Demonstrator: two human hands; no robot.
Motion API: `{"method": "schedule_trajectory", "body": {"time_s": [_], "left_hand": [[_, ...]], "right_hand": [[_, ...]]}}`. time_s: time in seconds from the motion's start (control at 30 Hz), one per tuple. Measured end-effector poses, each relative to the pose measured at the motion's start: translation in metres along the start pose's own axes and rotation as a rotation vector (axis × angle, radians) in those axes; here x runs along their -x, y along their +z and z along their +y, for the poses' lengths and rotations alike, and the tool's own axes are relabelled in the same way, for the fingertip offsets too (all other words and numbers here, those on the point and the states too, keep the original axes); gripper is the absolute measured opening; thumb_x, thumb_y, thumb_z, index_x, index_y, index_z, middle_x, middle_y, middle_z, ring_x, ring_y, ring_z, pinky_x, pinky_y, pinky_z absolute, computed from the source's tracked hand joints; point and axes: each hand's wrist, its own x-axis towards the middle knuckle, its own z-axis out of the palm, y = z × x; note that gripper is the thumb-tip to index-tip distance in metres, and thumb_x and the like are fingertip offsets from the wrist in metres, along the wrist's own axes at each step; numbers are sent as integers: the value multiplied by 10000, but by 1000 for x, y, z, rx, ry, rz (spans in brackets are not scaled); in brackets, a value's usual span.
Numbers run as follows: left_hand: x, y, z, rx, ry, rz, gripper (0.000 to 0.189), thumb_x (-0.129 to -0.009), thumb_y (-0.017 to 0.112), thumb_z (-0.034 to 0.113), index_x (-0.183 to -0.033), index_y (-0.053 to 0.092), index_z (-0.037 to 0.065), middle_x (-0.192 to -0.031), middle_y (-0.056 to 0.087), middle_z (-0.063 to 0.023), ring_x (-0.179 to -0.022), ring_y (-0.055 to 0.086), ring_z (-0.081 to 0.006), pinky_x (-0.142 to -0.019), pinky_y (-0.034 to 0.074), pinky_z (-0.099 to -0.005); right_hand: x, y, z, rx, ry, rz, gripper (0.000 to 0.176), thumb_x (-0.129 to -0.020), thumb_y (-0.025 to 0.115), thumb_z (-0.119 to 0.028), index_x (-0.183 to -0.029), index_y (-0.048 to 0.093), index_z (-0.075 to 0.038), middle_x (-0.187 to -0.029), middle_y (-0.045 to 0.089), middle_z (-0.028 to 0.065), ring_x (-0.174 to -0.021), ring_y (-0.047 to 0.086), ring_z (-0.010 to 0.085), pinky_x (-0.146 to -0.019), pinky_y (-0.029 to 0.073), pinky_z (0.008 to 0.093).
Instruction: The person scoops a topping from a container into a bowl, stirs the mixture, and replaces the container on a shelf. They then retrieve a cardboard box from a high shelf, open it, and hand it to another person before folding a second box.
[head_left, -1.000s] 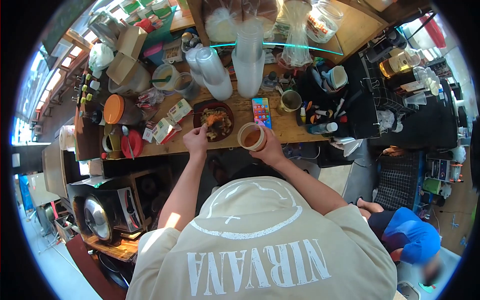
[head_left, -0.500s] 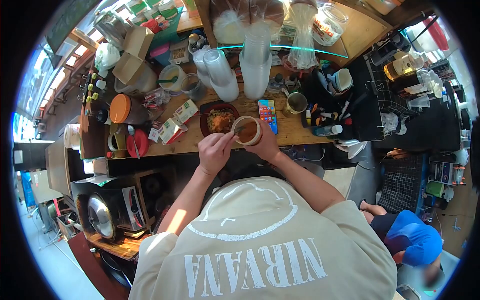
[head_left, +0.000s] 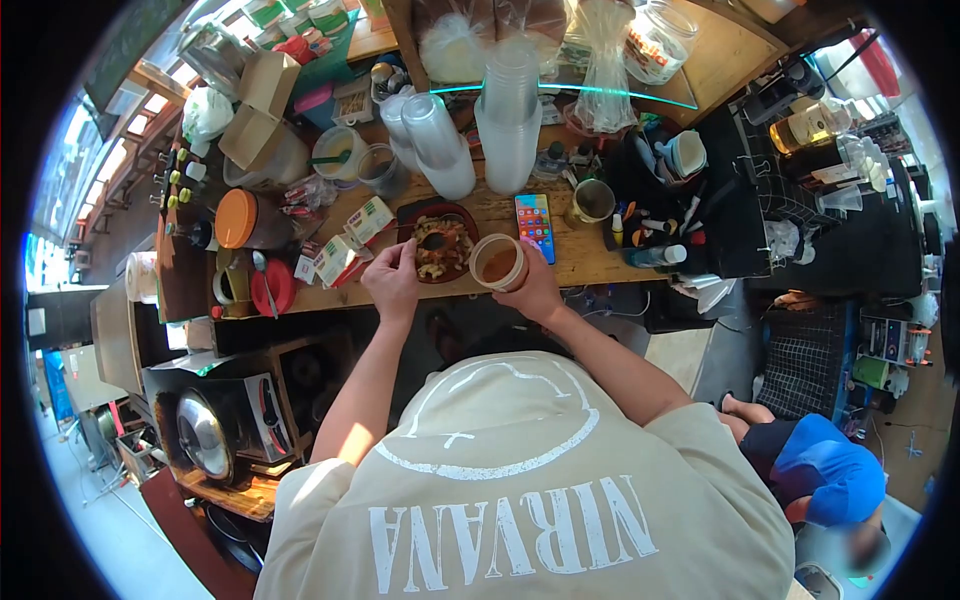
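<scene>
My left hand [head_left: 392, 282] is closed on the handle of a spoon [head_left: 434, 241], whose dark bowl-end is over the food. That food, chopped pieces with reddish-orange sauce on part of them, fills a dark red bowl [head_left: 473, 222] on the wooden counter. Just right of the bowl, my right hand [head_left: 533, 290] grips a round plastic tub [head_left: 499, 264] by its side. Orange-brown sauce shows inside the tub, which is tipped slightly toward me. A phone [head_left: 535, 228] with a lit screen lies beyond my right hand.
Stacked clear plastic cups [head_left: 508, 130] stand behind the bowl. Small cartons [head_left: 343, 258] and an orange-lidded jar [head_left: 240, 220] are to the left, near a red dish [head_left: 280, 287] with a spoon. A glass cup [head_left: 592, 202] stands right. A person in blue [head_left: 825, 470] bends at lower right.
My left hand has moved left with the spoon, from the tub to above the bowl. The sauce on the food looks more spread out. The tub stays in my right hand.
</scene>
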Motion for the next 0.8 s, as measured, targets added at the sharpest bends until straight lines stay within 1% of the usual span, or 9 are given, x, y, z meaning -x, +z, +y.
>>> {"method": "schedule_trajectory", "body": {"time_s": [0.07,0.1,0.17,0.2,0.27,0.37,0.47,0.57,0.8], "left_hand": [[2,3,-20,-154,122,2,217,-936,769,223,-952,795,8,-768,747,-118,-661,699,-199,-640,531,-336],[5,6,-26,-153,122,-1,217,-936,769,223,-952,795,8,-768,747,-118,-661,699,-199,-640,531,-336],[10,13,-38,-305,260,-13,210,-912,789,231,-945,796,24,-780,731,-141,-664,695,-239,-650,537,-350],[12,15,-39,-304,259,-16,210,-912,789,231,-945,796,24,-780,731,-141,-664,695,-239,-650,537,-350],[16,21,-42,-389,300,-21,187,-926,745,248,-884,778,69,-796,718,-131,-728,700,-347,-658,547,-438],[16,21,-38,-450,349,-16,183,-926,745,248,-868,765,75,-779,709,-122,-720,699,-342,-647,546,-442],[14,17,-35,-465,353,-26,182,-925,745,247,-862,764,77,-778,709,-117,-714,698,-337,-638,544,-439],[12,14,-38,-443,341,-37,176,-926,743,243,-865,764,79,-783,710,-112,-711,697,-335,-633,544,-438],[18,26,-50,-520,374,-92,197,-937,730,280,-882,774,95,-801,718,-103,-726,705,-336,-641,553,-437]], "right_hand": [[5,-4,0,69,24,-18,973,-618,944,-182,-1450,459,-44,-1332,573,180,-1276,553,378,-1119,449,441],[7,-5,0,70,27,-16,973,-618,944,-182,-1450,459,-44,-1332,573,180,-1276,553,378,-1119,449,441],[11,-8,0,21,60,-26,960,-612,940,-175,-1439,472,-40,-1333,568,185,-1269,555,382,-1110,455,442],[13,-10,-1,23,62,-25,960,-612,940,-175,-1439,472,-40,-1333,568,185,-1269,555,382,-1110,455,442],[15,-15,-3,21,91,-53,951,-603,934,-166,-1431,484,-37,-1324,571,188,-1262,559,383,-1099,463,444],[18,-15,1,36,70,-52,920,-612,948,-167,-1413,511,-54,-1304,597,157,-1239,590,352,-1076,478,433],[19,-19,-3,31,98,-68,922,-612,947,-170,-1416,509,-57,-1306,594,153,-1240,588,352,-1076,478,435],[20,-20,2,33,91,-70,951,-604,927,-168,-1437,485,-45,-1308,575,185,-1255,566,384,-1087,472,443],[22,-21,5,32,108,-97,978,-599,933,-168,-1452,472,-44,-1340,564,185,-1266,563,382,-1092,469,441]]}}
